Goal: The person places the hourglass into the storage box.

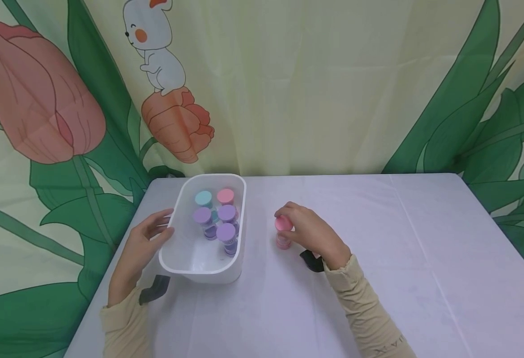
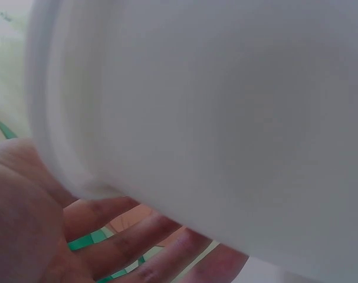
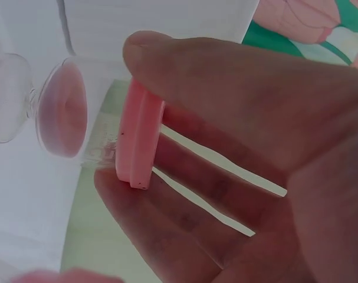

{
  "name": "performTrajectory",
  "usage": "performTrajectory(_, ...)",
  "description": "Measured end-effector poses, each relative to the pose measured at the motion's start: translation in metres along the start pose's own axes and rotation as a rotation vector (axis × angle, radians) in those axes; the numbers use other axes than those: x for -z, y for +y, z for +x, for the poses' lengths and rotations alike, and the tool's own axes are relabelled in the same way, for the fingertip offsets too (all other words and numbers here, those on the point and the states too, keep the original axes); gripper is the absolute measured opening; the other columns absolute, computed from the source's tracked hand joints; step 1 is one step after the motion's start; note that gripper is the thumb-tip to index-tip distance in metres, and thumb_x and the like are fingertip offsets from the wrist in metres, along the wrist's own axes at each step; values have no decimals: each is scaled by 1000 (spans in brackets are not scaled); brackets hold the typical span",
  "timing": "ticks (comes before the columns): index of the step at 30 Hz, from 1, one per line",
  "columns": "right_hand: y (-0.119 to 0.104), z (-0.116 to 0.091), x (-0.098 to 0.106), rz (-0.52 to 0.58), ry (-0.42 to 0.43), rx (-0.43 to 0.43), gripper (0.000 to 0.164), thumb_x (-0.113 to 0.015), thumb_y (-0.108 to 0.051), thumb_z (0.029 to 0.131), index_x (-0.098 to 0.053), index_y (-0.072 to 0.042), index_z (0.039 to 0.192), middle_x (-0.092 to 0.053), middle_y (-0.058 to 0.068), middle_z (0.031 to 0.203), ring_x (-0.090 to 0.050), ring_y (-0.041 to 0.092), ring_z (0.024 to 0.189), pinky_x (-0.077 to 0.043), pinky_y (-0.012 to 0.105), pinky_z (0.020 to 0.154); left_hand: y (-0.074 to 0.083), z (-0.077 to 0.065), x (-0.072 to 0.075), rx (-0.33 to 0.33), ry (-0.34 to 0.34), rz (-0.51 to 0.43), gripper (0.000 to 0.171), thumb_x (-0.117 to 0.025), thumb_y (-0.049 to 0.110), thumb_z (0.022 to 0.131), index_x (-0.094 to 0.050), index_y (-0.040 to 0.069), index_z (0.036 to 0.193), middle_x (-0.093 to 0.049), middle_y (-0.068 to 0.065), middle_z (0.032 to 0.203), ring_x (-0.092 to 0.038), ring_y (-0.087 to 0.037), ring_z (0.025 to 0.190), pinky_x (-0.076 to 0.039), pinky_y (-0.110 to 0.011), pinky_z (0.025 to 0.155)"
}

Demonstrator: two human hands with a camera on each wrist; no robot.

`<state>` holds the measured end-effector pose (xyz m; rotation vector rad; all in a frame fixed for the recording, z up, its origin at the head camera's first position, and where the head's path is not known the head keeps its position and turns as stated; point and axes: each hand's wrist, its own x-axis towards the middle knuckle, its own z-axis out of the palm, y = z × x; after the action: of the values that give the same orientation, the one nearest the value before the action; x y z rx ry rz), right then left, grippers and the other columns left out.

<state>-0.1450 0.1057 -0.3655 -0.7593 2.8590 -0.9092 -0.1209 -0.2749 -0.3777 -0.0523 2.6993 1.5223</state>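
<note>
My right hand (image 1: 311,231) pinches the pink cap of a sand timer (image 3: 63,109) between thumb and fingers. That timer is upright, to the right of a white plastic tub (image 1: 190,266); whether its base touches the table I cannot tell. Clear glass bulbs with pink sand show in the right wrist view. My left hand (image 1: 143,243) is at the tub's left side, its fingers loosely extended along the outer wall (image 2: 226,118). Inside the tub stand several more timers: a teal-capped one (image 1: 204,199), a pink-capped one (image 1: 226,196) and three purple-capped ones (image 1: 202,215).
A white cloth covers the table (image 1: 378,278). Behind it hangs a printed curtain (image 1: 311,99) with tulips, leaves and a rabbit on a carrot. Dark pieces (image 1: 155,289) are worn at both wrists.
</note>
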Motion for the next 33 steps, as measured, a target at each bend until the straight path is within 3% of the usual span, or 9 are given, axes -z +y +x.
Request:
performTrajectory(7, -3, 2, 5, -55, 45, 71, 29, -76, -8, 85, -69, -2, 112, -66, 7, 110, -63, 21, 94, -54, 36, 85, -1, 0, -1, -4, 7, 2, 61, -63, 38, 97, -43, 17, 150, -49, -14, 148, -52, -36, 128, -47, -60, 100)
performTrajectory(33, -28, 16, 33, -62, 147, 198, 25, -75, -11, 88, -69, -5, 112, -66, 5, 110, -63, 18, 98, -53, 34, 89, 0, -1, -1, -14, 7, -7, 60, -63, 35, 97, -43, 14, 150, -50, -16, 146, -51, -37, 128, -45, -61, 101)
